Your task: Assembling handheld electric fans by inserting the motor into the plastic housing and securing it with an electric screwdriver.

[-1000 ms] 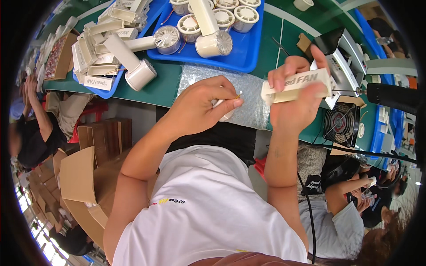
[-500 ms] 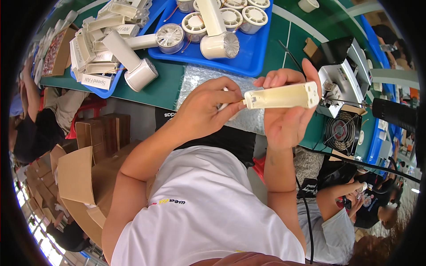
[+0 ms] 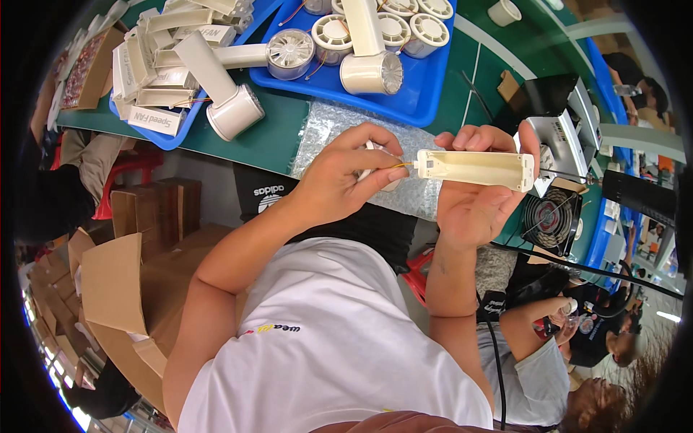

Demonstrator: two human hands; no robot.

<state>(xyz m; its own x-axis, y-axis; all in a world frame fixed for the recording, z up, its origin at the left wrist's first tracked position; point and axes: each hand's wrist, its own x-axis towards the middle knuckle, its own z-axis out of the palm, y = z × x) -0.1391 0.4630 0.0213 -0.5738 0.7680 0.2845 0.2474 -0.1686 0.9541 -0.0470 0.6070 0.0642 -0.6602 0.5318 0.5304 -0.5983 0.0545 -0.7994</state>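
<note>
Fingers (image 3: 379, 180) of the left hand (image 3: 332, 167), nearly together, hold a yellow wire (image 3: 406, 164); the right hand (image 3: 468, 215), half-curled, grips a cream shell (image 3: 473, 168).

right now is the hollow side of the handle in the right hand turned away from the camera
No, the right hand holds the cream handle with its hollow side facing the camera.
</note>
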